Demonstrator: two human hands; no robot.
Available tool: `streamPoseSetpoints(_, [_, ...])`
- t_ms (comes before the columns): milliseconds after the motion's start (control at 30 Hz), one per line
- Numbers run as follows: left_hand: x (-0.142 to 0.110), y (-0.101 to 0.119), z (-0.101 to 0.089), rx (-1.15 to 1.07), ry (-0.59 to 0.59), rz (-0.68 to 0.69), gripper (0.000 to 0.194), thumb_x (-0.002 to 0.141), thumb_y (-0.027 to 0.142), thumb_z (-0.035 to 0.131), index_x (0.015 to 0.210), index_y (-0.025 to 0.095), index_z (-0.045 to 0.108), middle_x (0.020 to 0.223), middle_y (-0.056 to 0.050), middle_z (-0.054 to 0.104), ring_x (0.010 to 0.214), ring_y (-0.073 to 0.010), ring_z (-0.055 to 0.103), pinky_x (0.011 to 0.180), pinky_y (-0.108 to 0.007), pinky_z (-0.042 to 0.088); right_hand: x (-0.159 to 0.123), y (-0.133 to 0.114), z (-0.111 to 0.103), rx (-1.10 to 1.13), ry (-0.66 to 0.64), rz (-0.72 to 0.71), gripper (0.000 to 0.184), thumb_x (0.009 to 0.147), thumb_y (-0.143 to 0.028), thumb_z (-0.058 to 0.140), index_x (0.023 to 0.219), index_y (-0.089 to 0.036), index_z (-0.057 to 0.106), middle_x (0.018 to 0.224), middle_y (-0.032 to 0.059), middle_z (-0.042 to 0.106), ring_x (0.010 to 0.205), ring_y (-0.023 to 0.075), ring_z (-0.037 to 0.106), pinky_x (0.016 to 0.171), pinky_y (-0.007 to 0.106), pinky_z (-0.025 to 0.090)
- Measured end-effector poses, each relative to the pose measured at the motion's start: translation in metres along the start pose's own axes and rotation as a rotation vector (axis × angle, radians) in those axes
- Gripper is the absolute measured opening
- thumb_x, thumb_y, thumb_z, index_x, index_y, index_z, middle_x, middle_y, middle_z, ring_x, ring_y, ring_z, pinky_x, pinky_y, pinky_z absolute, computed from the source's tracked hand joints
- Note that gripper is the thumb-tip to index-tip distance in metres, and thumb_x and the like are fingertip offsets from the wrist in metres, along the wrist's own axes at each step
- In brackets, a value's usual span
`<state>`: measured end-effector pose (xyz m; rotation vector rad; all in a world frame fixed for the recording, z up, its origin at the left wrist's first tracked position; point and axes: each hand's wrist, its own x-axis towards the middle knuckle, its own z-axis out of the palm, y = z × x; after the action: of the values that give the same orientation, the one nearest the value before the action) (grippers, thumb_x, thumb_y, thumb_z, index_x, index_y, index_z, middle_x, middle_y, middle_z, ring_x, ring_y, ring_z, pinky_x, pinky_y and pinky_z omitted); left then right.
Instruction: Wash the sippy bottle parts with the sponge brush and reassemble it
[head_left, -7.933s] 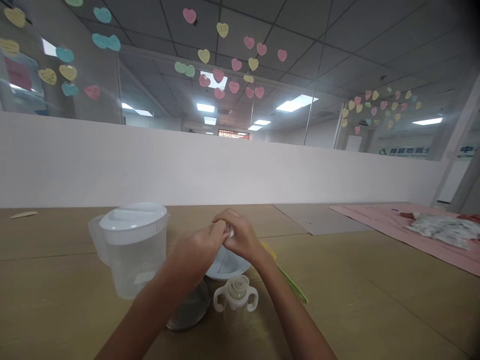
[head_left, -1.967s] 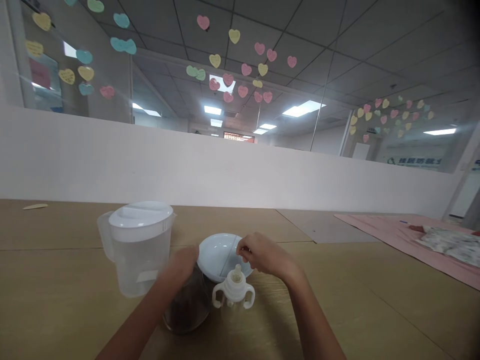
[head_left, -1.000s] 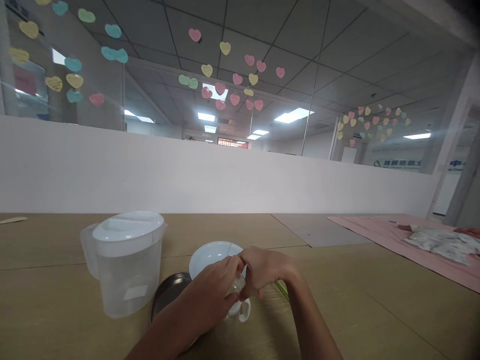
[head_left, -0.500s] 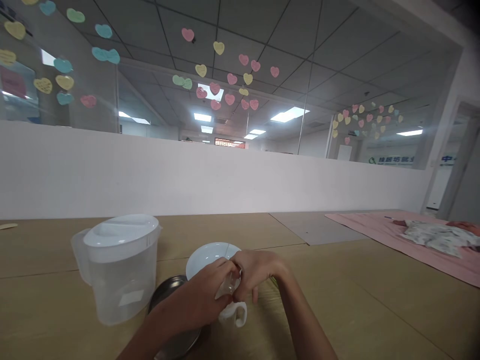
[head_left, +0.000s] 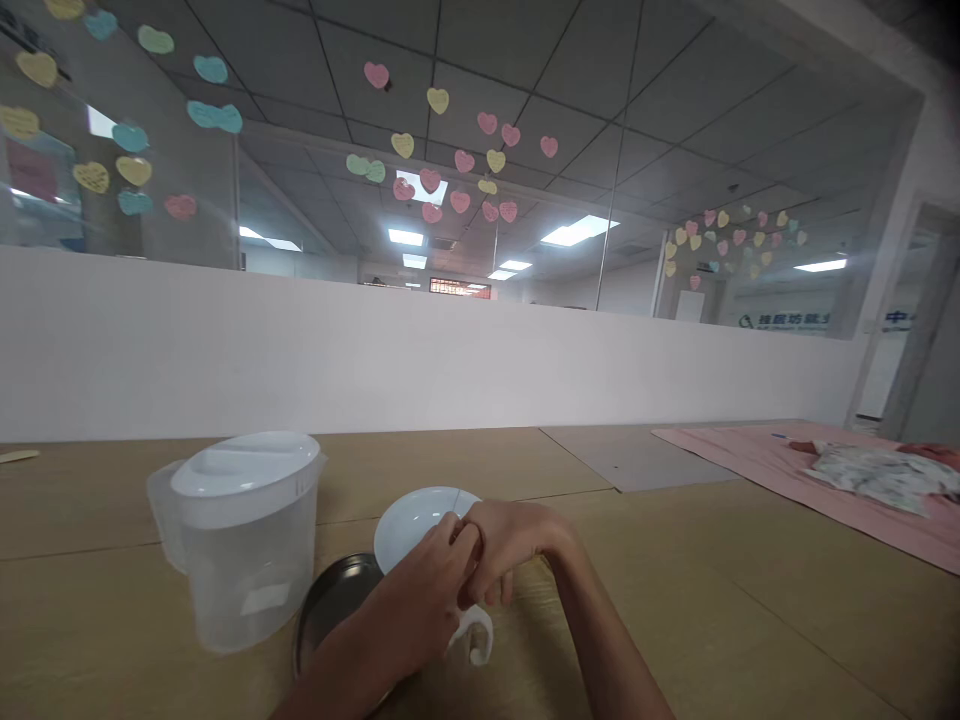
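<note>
My left hand and my right hand meet in the middle, low in the view, with their fingers closed against each other. Whatever lies between them is hidden now. Just below the fingers a white curved handle sticks out, like that of a cup; the body behind it is mostly covered by my left hand. A white plate or shallow bowl lies right behind my hands. Under my left forearm is a round dark metal pan, partly covered.
A translucent plastic pitcher with a white lid stands to the left. On the right, a pink cloth carries a patterned fabric. A low white wall with glass above it closes off the tabletop's far side.
A clear item showed between my fingers before; now my left hand has rolled over and covers it. The two hands have drawn closer together. The table items stay put.
</note>
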<state>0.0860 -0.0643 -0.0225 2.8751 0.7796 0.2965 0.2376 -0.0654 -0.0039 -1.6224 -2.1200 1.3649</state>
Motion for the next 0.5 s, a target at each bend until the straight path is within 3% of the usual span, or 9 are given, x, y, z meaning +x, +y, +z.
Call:
streamPoseSetpoints(300, [0.0, -0.001, -0.004, -0.082, -0.042, -0.033, 0.041, 0.053, 0.003, 0.049, 0.092, 0.015, 0.045, 0.099, -0.006, 0.046, 0.092, -0.0203, 0.042, 0.07, -0.029, 0.037, 0.002, 0.004, -0.003, -0.021, -0.002, 0.01, 0.043, 0.043, -0.032, 0.077, 0.079, -0.013, 0.063, 0.072, 0.0005, 0.063, 0.063, 0.0132, 0.061, 0.053, 0.02, 0.053])
streamPoseSetpoints(500, [0.0, -0.009, -0.007, -0.145, -0.041, -0.057, 0.039, 0.053, 0.006, 0.051, 0.09, 0.017, 0.046, 0.101, -0.006, 0.046, 0.088, -0.0192, 0.045, 0.065, -0.027, 0.036, -0.002, 0.003, -0.004, -0.028, 0.05, -0.065, 0.041, 0.048, -0.035, 0.075, 0.08, -0.014, 0.063, 0.074, -0.0003, 0.06, 0.062, 0.0116, 0.06, 0.051, 0.019, 0.052])
